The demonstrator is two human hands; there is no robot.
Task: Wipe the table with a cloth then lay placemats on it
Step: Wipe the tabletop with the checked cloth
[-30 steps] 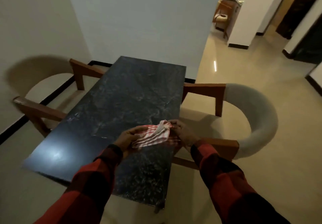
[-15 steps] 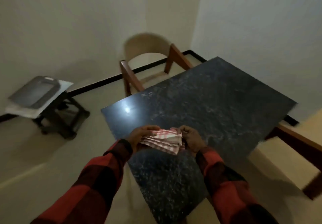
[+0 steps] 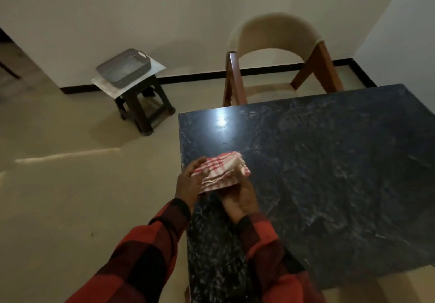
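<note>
Partly hidden right hand beneath cloth

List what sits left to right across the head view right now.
Stool with grey basket → left hand → checked cloth → right hand → chair → dark table.
</note>
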